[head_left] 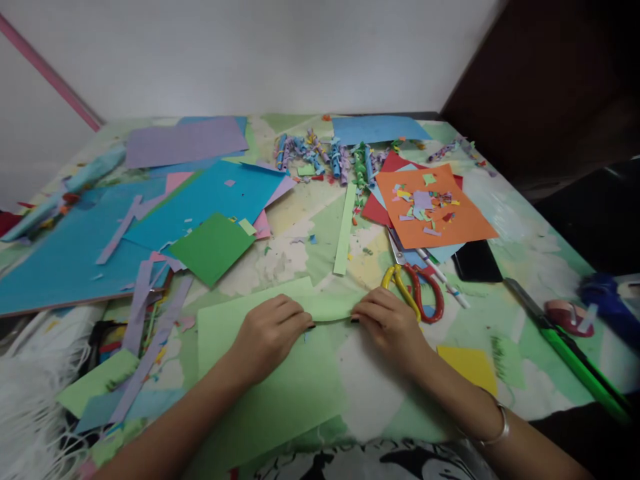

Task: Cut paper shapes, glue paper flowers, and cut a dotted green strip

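Observation:
Between my two hands a light green paper strip [331, 308] is held by its ends, slightly curled. My left hand [276, 330] pinches the left end, over a large light green sheet [295, 393] lying on the table. The right end sits in the closed fingers of my right hand [393, 327], just in front of the scissors [417, 290] with red and yellow handles. Another light green strip [345, 230] lies lengthwise beyond my hands. The fingertips curl under and are partly hidden.
Blue sheets [210, 200] and a dark green square [215, 248] lie to the left. Small rolled paper pieces [336, 157] line the back. On the right are orange paper [420, 230] bearing scraps, a phone [477, 261], a green box cutter [570, 353] and yellow paper [467, 367].

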